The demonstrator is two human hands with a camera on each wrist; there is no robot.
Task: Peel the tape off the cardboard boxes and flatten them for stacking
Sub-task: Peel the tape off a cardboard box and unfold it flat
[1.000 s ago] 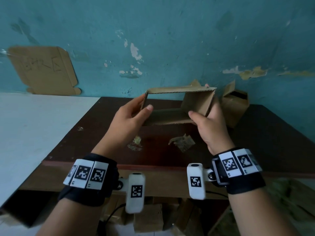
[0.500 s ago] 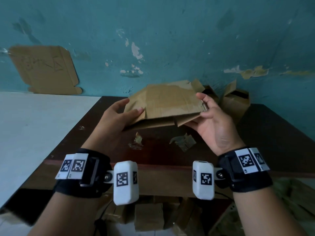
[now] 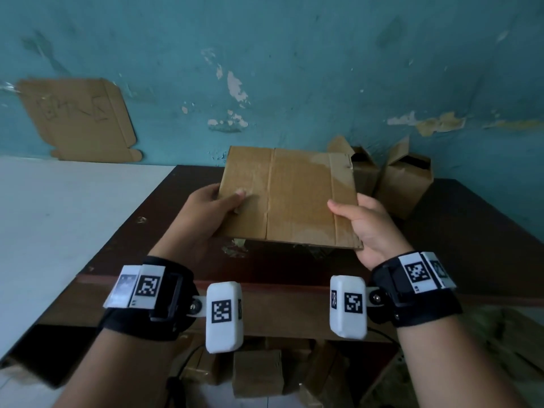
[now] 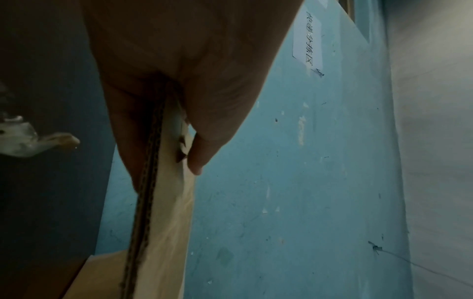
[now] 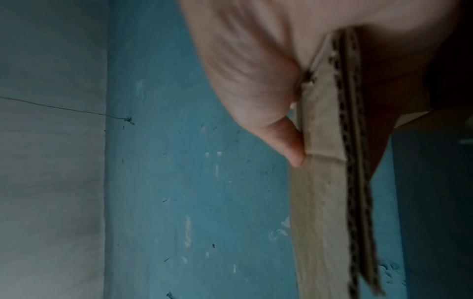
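The box [image 3: 290, 198] is pressed flat into a brown sheet and held in the air above the dark surface [image 3: 459, 231], tilted so its broad face looks up toward the head camera. Three creases run across that face from the near edge to the far edge. A paler, slightly glossy patch lies on the face beside the right thumb and along the near edge. The near right corner is frayed.

The left hand [image 3: 206, 213] pinches the left edge: its thumb lies on top of the face, and its fingers [image 4: 128, 141] are curled under it. In the left wrist view the corrugated edge shows doubled layers running out from between thumb and fingers. The right hand [image 3: 368, 228] grips the right edge in the same way, thumb on top near a crease, the other fingers underneath and hidden. The right wrist view shows two corrugated layers lying tight together past the thumb tip.

Beyond the right fingers, two upright boxes [image 3: 403, 178] with raised flaps stand on the surface against the blue wall [image 3: 294, 69]. Under the box, crumpled tape scraps [image 3: 234, 248] lie on the surface. Far beyond the left fingers, a flat cardboard piece [image 3: 76, 119] leans on the wall.
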